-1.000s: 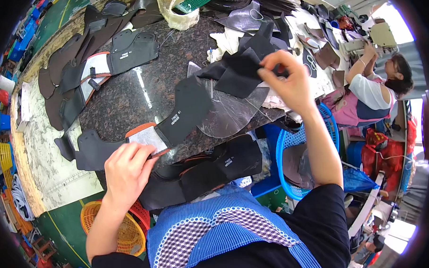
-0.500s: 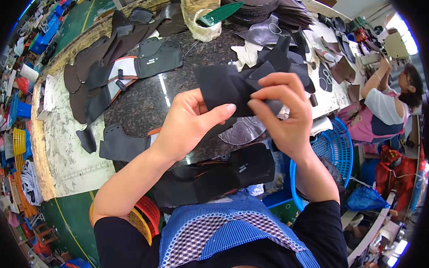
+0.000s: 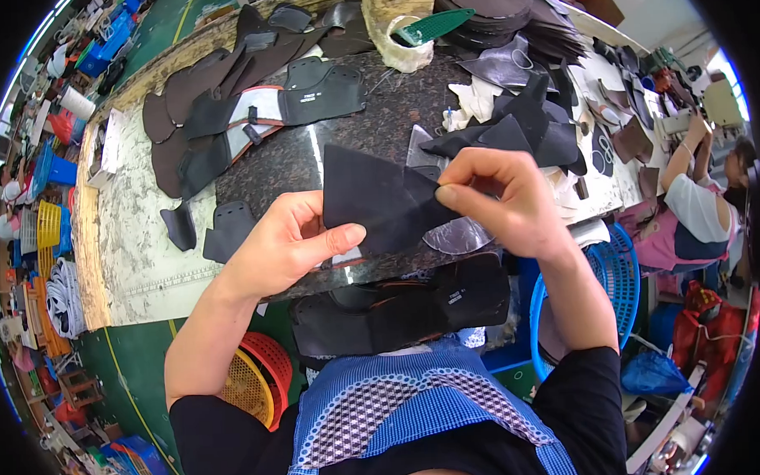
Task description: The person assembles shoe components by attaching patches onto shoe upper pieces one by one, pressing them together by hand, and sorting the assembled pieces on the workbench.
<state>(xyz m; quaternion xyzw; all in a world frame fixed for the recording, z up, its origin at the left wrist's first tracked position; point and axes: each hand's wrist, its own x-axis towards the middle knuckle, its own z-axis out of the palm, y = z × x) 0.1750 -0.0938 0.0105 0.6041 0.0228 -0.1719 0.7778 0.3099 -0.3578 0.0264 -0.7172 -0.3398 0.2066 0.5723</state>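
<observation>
Between my two hands I hold a flat black leather piece (image 3: pixel 374 200) above the dark stone slab (image 3: pixel 298 169). My left hand (image 3: pixel 292 245) pinches its left end, thumb on top and fingers behind. At its right tip, my right hand (image 3: pixel 508 195) grips it between thumb and forefinger. Just below lies a black shoe-upper piece (image 3: pixel 399 312) with orange edging, near my apron. More stitched black upper pieces (image 3: pixel 325 101), with a white lining showing, lie beyond my left hand. Past my right hand is a heap of black leather scraps (image 3: pixel 531 127).
A pot of pale glue (image 3: pixel 403 57) with a green spreader (image 3: pixel 435 26) stands at the back, beside stacked dark brown pieces (image 3: pixel 485 12). A blue basket (image 3: pixel 611 271) is at my right, red and yellow baskets (image 3: pixel 267 367) at my left. Another person (image 3: pixel 688 202) works at the far right.
The leather piece has spread out flatter and come slightly lower. My left hand has moved left, away from my right, which now pinches the piece's tip. The view has shifted slightly.
</observation>
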